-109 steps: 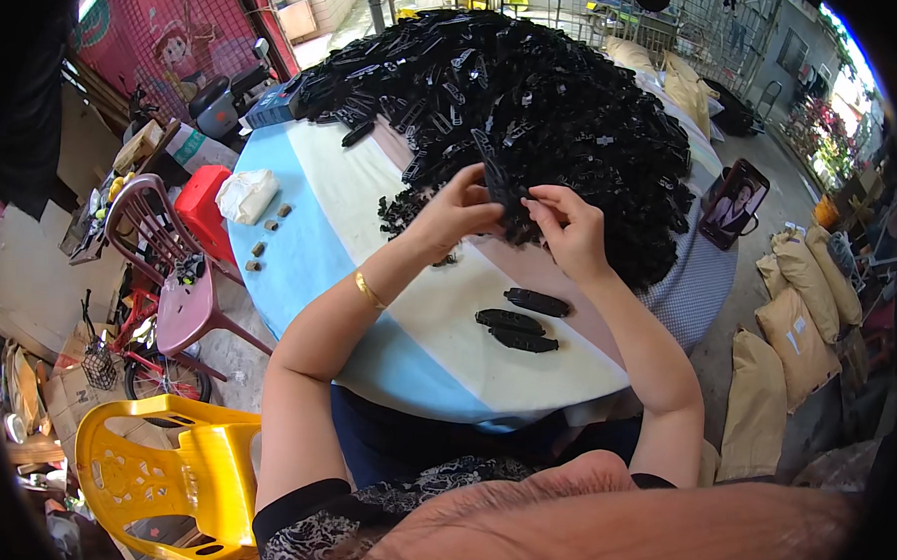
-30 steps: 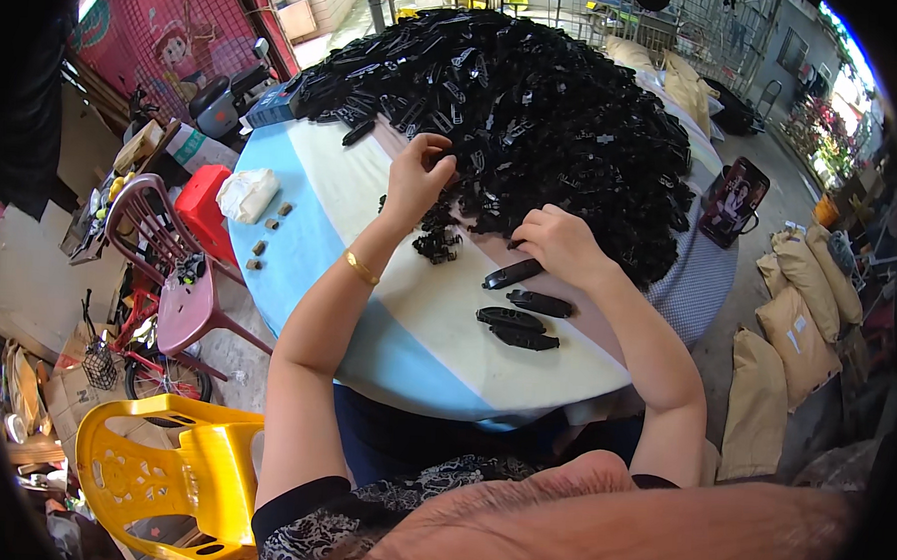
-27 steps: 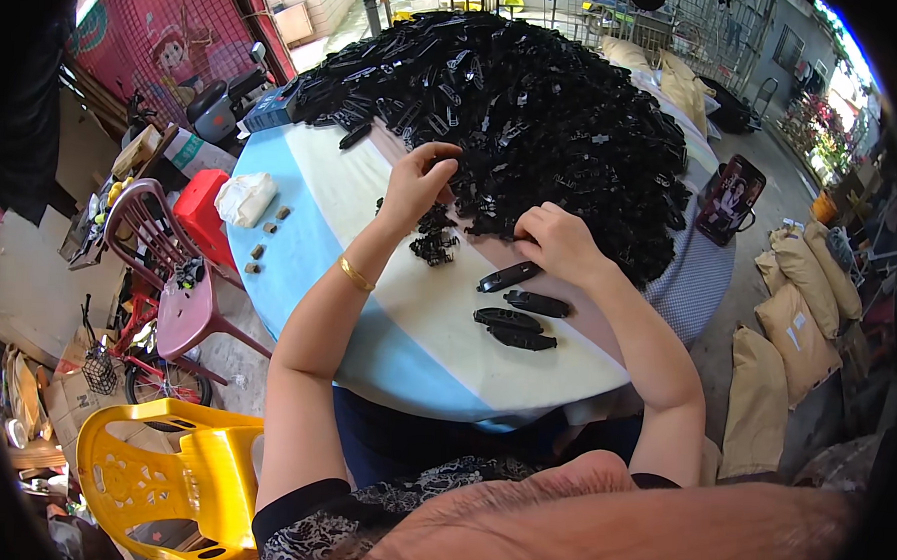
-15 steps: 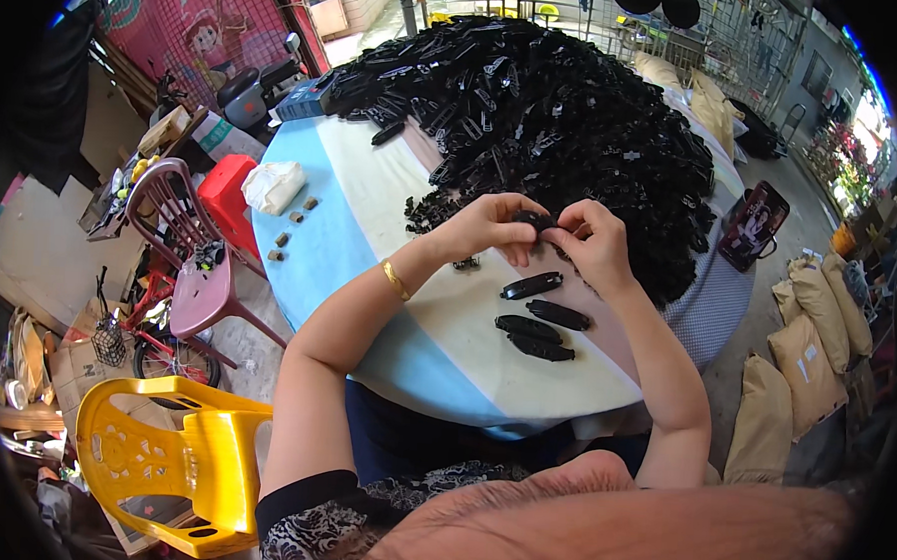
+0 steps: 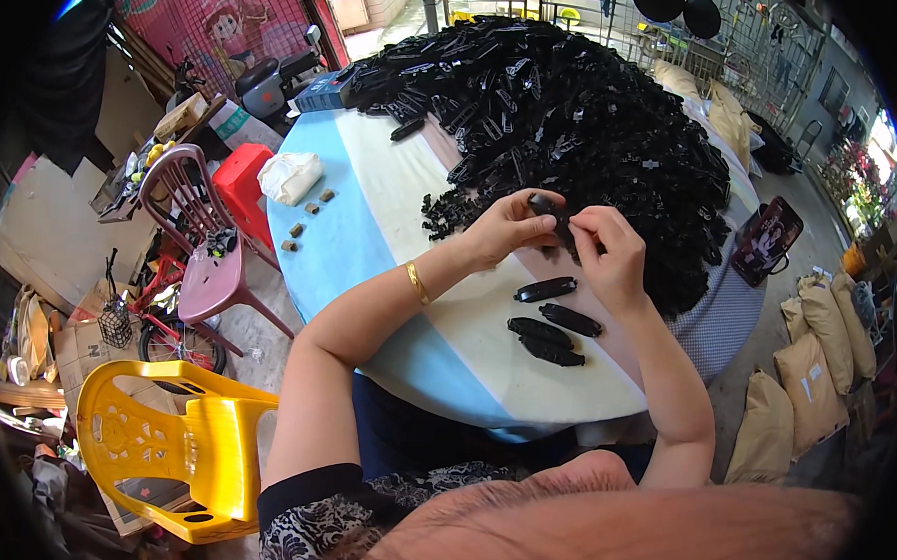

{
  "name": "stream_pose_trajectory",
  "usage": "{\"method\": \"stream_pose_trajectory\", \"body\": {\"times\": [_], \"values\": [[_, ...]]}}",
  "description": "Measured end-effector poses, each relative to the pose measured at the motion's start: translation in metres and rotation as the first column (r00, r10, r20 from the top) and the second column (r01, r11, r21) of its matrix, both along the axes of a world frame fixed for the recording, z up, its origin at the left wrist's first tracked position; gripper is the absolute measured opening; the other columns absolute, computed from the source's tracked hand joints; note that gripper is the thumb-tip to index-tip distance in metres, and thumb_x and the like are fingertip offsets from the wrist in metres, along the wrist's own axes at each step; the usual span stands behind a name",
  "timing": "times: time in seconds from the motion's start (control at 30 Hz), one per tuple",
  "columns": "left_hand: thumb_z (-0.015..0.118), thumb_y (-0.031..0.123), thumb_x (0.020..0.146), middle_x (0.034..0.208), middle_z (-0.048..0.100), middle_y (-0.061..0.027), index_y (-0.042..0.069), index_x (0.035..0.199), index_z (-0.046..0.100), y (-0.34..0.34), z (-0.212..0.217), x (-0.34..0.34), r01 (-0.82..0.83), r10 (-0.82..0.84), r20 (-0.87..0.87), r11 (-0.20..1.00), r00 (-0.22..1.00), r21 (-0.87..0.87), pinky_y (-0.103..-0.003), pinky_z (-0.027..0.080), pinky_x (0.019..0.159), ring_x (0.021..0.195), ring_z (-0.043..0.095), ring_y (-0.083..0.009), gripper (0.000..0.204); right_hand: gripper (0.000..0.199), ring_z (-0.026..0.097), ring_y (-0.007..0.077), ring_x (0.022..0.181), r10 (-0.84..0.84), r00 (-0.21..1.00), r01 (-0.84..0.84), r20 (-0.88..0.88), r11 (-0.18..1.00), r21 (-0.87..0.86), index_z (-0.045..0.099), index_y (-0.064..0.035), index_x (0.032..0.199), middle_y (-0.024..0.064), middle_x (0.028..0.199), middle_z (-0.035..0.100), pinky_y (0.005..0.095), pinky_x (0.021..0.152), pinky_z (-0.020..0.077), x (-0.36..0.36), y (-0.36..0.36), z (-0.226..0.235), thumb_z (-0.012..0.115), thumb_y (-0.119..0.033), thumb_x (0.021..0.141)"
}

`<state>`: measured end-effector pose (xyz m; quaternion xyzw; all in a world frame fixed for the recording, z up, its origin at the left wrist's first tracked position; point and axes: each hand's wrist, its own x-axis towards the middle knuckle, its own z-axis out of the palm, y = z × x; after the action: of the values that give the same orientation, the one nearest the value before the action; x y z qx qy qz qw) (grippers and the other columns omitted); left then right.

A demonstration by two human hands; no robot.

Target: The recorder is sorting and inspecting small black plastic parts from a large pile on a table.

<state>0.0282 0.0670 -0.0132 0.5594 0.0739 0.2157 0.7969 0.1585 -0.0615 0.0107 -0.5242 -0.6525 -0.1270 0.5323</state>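
My left hand is closed round a long, dark, glossy plastic piece, held tilted above the table with its upper end showing past the fingers. Close beside it, my right hand has thumb and fingertips pinched at the piece's right side. What the pinch holds is lost against the dark heap. Below my hands lie several similar black oblong pieces on the cloth, roughly in a column. A small pile of tiny black parts sits left of my left hand, in front of the large heap of black pieces.
The round table wears a striped cloth. On its left are a white bag and small brown blocks; a blue box stands behind. A phone leans at the right edge. Chairs stand left, sacks right.
The held piece has turned from lying flat to a steeper tilt in my left hand. My right fingers have drawn closer together beside it. The whole view has shifted slightly.
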Motion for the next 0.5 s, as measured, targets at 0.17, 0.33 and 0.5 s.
{"method": "stream_pose_trajectory", "body": {"times": [0.17, 0.33, 0.5], "values": [[0.048, 0.018, 0.094, 0.101, 0.057, -0.0116, 0.005, 0.123, 0.040, 0.002, 0.008, -0.005, 0.020, -0.025, -0.013, 0.961, 1.000, -0.277, -0.036, 0.052, 0.083, 0.089, 0.063, -0.0237, 0.033, 0.012, 0.059, 0.0232, 0.073, 0.021, 0.999, -0.024, 0.043, 0.998, 0.061, 0.064, -0.0034, 0.080, 0.0077, 0.082, 0.063, 0.0291, 0.064, 0.0499, 0.006, 0.001, 0.006, 0.066, 0.004, 0.071], [0.042, 0.024, 0.097, 0.090, 0.059, -0.0134, 0.005, 0.120, 0.042, 0.004, 0.010, -0.009, 0.126, -0.130, -0.004, 0.967, 0.992, -0.224, -0.028, 0.050, 0.058, 0.068, 0.062, -0.0205, 0.030, 0.016, 0.059, 0.0225, 0.075, 0.061, 0.971, -0.078, 0.232, 0.995, 0.068, 0.065, -0.0043, 0.080, 0.0062, 0.081, 0.063, 0.0297, 0.064, 0.0504, 0.003, 0.002, 0.005, 0.064, 0.005, 0.067], [0.045, 0.029, 0.096, 0.077, 0.062, -0.0103, 0.003, 0.097, 0.053, 0.001, 0.011, -0.008, 0.139, -0.163, -0.216, 0.983, 0.963, -0.122, -0.022, 0.043, 0.042, 0.054, 0.059, -0.0148, 0.027, 0.017, 0.058, 0.0216, 0.077, 0.056, 0.923, -0.098, 0.380, 0.991, 0.093, 0.065, -0.0037, 0.080, 0.0046, 0.084, 0.063, 0.0287, 0.062, 0.0511, 0.001, 0.000, 0.003, 0.064, 0.004, 0.065]]}}
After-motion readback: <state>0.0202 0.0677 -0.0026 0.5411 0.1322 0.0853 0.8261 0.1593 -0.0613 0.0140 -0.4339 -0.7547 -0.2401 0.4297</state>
